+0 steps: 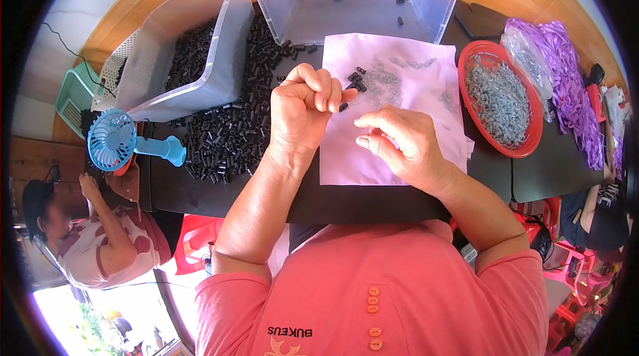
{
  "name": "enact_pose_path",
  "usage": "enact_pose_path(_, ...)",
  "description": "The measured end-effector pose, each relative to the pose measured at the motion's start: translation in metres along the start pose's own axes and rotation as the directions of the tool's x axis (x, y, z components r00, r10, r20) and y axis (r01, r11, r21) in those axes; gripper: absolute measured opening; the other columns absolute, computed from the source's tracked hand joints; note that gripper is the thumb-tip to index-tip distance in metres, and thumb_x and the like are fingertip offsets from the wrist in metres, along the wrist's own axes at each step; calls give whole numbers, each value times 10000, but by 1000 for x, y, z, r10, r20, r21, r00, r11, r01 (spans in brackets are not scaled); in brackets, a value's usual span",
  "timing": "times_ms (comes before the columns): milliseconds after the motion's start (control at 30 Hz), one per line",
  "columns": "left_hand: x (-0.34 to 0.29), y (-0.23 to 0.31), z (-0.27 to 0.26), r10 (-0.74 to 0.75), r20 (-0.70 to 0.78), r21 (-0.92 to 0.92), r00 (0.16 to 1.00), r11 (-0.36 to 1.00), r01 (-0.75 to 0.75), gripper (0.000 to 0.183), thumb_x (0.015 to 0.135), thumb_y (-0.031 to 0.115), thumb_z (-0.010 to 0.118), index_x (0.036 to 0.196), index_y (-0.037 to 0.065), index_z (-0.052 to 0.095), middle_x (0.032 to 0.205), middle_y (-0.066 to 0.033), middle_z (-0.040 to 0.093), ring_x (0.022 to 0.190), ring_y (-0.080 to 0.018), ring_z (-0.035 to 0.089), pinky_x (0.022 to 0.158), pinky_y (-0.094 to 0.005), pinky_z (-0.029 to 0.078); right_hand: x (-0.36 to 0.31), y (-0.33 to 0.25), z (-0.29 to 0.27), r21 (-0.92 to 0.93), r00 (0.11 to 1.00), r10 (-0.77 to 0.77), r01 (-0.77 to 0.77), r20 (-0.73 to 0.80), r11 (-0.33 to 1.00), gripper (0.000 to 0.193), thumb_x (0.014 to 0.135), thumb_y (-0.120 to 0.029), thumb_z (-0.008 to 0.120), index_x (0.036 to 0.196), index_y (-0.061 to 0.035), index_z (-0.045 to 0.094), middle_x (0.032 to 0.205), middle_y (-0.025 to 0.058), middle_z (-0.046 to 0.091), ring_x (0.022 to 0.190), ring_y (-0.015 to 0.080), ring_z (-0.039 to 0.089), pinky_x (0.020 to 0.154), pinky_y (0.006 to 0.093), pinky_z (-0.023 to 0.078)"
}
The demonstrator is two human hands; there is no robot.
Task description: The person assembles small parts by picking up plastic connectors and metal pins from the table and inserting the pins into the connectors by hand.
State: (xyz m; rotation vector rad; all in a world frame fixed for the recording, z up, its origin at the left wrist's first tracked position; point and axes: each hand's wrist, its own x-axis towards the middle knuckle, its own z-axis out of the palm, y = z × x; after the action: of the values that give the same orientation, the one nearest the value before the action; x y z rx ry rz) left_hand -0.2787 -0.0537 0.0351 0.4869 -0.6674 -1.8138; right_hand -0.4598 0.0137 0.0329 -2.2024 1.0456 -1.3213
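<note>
My left hand (301,108) is raised over the left part of a pale pink cloth, its fingers curled in. At its fingertips shows a small black plastic piece (343,107), mostly covered by the hand. Over the middle of the cloth (399,173) is my right hand (405,146), thumb and forefinger apart, and I see nothing between them. Several loose black pieces (357,80) lie on the cloth just beyond my left hand. Small silvery metal parts (386,83) are scattered across the cloth past both hands.
Black pieces (223,140) cover the table left of the cloth, beside a clear bin (200,90) and a blue fan (113,140). Behind the cloth stands another clear bin (353,20). To the right are a red basket (530,140) of metal parts and purple straps (572,96). A person (110,246) sits at left.
</note>
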Motion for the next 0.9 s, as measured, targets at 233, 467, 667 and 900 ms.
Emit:
enact_pose_path(233,3,1,-7,-24,-75,-64,997,998,19,136,604,-52,423,626,70,479,544,-51,358,546,-209,377,829,-481,485,0,1,1,11,1000,-6,6,-15,1000,247,721,-38,752,929,-69,624,760,85,617,607,272,621,527,353,471)
enact_pose_path(467,5,0,-9,-26,-125,-127,992,992,10,203,522,-87,390,647,56,462,558,-95,391,550,-258,400,815,-519,495,1,0,0,9,1000,-19,19,-19,1000,248,716,-28,750,927,-69,626,770,86,627,617,276,624,530,354,475)
enact_pose_path(667,4,1,-8,-16,-100,-118,995,993,4,208,515,-87,388,646,55,467,555,-97,387,552,-258,404,816,-510,497,0,0,1,9,1000,-12,12,-22,1000,243,719,-34,747,925,-74,627,770,83,624,616,276,622,527,355,472)
enact_pose_path(900,4,1,-7,-8,-66,-86,998,996,2,128,596,-64,439,624,55,478,561,-60,367,553,-228,388,827,-479,472,0,0,1,-6,1000,-9,9,-5,1000,240,725,-44,746,928,-80,623,759,76,614,607,274,615,521,358,465)
